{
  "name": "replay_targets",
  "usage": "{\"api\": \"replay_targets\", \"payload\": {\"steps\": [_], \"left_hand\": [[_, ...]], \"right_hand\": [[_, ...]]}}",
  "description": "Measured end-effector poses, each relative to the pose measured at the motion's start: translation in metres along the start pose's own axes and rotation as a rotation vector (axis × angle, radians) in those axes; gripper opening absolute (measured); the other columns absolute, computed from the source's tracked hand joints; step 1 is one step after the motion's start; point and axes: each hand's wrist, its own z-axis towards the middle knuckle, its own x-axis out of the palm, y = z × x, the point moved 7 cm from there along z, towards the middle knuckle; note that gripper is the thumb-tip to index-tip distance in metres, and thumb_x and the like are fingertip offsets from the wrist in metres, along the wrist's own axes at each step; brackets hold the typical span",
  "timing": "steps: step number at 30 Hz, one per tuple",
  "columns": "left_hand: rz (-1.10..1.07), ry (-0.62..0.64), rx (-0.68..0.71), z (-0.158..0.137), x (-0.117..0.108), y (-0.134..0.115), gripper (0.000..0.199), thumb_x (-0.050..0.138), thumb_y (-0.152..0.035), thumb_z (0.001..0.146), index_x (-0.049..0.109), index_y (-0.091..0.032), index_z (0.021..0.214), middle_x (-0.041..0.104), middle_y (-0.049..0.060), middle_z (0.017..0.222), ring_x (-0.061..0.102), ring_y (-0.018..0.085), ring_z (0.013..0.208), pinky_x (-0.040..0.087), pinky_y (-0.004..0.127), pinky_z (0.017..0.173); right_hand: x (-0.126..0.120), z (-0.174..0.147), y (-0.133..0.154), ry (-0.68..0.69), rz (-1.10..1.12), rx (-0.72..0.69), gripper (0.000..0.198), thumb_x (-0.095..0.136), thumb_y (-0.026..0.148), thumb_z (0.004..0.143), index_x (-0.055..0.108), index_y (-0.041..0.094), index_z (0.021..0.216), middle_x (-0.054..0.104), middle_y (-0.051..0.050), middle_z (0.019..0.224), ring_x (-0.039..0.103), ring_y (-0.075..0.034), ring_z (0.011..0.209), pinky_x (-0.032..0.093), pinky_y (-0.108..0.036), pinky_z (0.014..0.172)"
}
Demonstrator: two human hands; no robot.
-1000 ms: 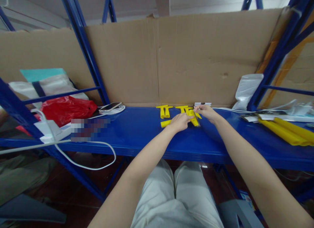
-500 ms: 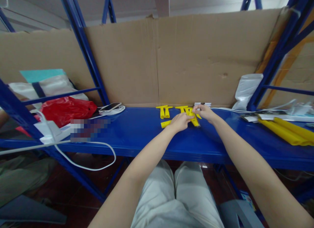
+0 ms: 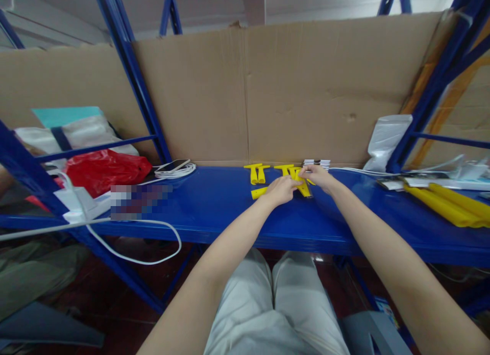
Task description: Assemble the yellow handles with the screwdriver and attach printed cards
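My left hand [image 3: 282, 190] is closed around a yellow scraper [image 3: 259, 193], whose handle sticks out to the left of the fist. The scraper's wide head [image 3: 304, 188] shows past my fingers on the right. My right hand [image 3: 317, 176] reaches in from the right, its thumb and fingers pinched together just above that head. Whatever lies between those fingertips is too small to make out. Behind my hands lie more yellow T-shaped scrapers [image 3: 284, 168], partly covered by the fingers. Two others [image 3: 256, 173] lie side by side farther left.
Small black-and-white packets [image 3: 316, 163] sit at the cardboard wall [image 3: 298, 90]. Long yellow pieces [image 3: 447, 204] and a white pouch [image 3: 388, 141] are on the right of the blue bench [image 3: 222, 207]. A phone [image 3: 174, 165], white cables and a red bag [image 3: 107, 167] are at left.
The fingers of my right hand have dipped and bent slightly at the scraper's head. My left hand keeps its hold in the same spot.
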Motion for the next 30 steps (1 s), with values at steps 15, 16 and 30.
{"api": "replay_targets", "payload": {"steps": [15, 16, 30], "left_hand": [[-0.111, -0.068, -0.104, 0.004, -0.006, 0.015, 0.033, 0.053, -0.020, 0.089, 0.067, -0.022, 0.120, 0.068, 0.009, 0.116, 0.061, 0.023, 0.110, 0.046, 0.034, 0.097], [-0.119, -0.069, -0.105, 0.004, -0.007, 0.015, 0.033, 0.053, -0.020, 0.089, 0.067, -0.022, 0.119, 0.068, 0.009, 0.116, 0.061, 0.023, 0.111, 0.046, 0.035, 0.097], [0.102, 0.004, -0.170, -0.004, -0.003, 0.016, 0.054, 0.041, -0.025, 0.094, 0.032, -0.023, 0.147, 0.056, 0.010, 0.135, 0.060, 0.025, 0.115, 0.047, 0.038, 0.095]], "right_hand": [[0.001, -0.015, 0.001, 0.230, 0.019, 0.145, 0.018, 0.070, 0.034, 0.067, 0.062, 0.018, 0.062, 0.066, -0.004, 0.071, 0.057, -0.017, 0.076, 0.043, -0.027, 0.070], [0.003, -0.015, 0.000, 0.246, 0.031, 0.147, 0.019, 0.071, 0.034, 0.067, 0.062, 0.018, 0.060, 0.066, -0.004, 0.070, 0.056, -0.016, 0.074, 0.042, -0.027, 0.068], [0.011, -0.014, 0.000, 0.195, 0.184, 0.210, 0.021, 0.076, 0.028, 0.066, 0.061, 0.016, 0.056, 0.065, -0.003, 0.064, 0.052, -0.011, 0.061, 0.039, -0.021, 0.058]]}}
